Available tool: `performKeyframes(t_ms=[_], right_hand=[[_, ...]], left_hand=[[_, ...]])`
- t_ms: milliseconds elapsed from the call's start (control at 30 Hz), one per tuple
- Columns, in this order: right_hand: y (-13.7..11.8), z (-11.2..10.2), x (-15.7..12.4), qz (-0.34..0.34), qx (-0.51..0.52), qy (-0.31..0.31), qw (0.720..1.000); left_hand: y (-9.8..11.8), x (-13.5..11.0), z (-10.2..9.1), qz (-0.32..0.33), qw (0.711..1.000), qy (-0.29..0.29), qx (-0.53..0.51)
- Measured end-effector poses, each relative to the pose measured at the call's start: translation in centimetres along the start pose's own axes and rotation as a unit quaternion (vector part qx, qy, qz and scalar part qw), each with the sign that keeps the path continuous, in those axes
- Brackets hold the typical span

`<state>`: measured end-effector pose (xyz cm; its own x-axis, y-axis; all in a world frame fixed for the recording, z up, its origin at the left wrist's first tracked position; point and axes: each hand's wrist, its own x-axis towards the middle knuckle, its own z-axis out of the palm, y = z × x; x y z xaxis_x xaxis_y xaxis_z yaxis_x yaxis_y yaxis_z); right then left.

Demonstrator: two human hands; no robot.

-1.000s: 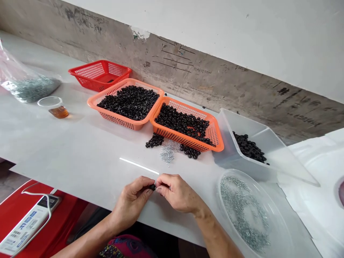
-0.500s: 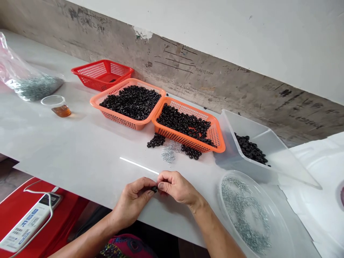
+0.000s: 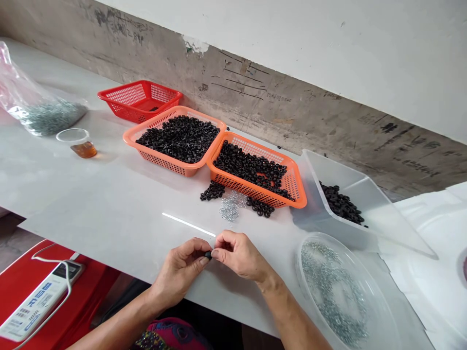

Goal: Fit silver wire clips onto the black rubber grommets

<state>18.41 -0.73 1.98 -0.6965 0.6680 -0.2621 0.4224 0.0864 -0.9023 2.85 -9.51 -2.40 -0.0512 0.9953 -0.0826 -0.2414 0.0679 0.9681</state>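
Black rounded piece (image 3: 208, 254) in the head view: the left hand (image 3: 178, 270) pinches it between thumb and forefinger above the smooth grey-white worktop (image 3: 109, 209). The right hand (image 3: 239, 255), fingers curled in, meets it; whether that grips anything cannot be told.

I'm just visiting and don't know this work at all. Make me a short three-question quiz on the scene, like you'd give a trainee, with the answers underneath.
1. True or false: the left hand holds a small black piece.
2. What colour are the tiny pieces in the clear dish by the right forearm? A) black B) silvery C) orange
3. How many mesh baskets stand on the table?

Key: 1. True. 2. B. 3. Three.
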Motion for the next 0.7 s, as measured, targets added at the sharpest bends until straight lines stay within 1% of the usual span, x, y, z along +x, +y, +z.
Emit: performKeyframes(t_ms=[67, 133, 233, 267, 300, 367, 467, 533, 700], right_hand=[[-0.1, 0.0, -0.1, -0.003, -0.023, 0.005, 1.000], [0.0, -0.7, -0.2, -0.013, -0.045, 0.027, 0.999], [0.5, -2.6, -0.4, -0.022, -0.109, 0.119, 0.987], [0.8, -3.2, -0.4, -0.020, -0.138, 0.145, 0.980], [1.2, -3.7, -0.4, -0.016, -0.169, 0.158, 0.973], [1.8, -4.3, -0.2, -0.005, -0.229, 0.150, 0.962], [2.5, -4.2, 0.4, -0.004, -0.287, 0.126, 0.949], [2.7, -3.9, 0.6, -0.010, -0.296, 0.132, 0.946], [2.7, -3.8, 0.7, -0.022, -0.269, 0.169, 0.948]], left_hand=[[0.1, 0.1, 0.0, 0.004, 1.000, -0.001, -0.007], [0.1, 0.1, 0.0, -0.009, 1.000, -0.003, -0.023], [-0.2, 0.0, -0.2, -0.036, 0.997, 0.008, -0.061], [-0.3, 0.0, -0.2, -0.043, 0.996, 0.016, -0.076], [-0.5, 0.0, -0.3, -0.047, 0.994, 0.024, -0.091], [-0.7, 0.0, -0.4, -0.052, 0.991, 0.033, -0.115], [-0.8, 0.1, -0.4, -0.057, 0.989, 0.037, -0.133], [-0.7, 0.1, -0.4, -0.062, 0.987, 0.039, -0.145], [-0.6, 0.1, -0.4, -0.064, 0.983, 0.036, -0.168]])
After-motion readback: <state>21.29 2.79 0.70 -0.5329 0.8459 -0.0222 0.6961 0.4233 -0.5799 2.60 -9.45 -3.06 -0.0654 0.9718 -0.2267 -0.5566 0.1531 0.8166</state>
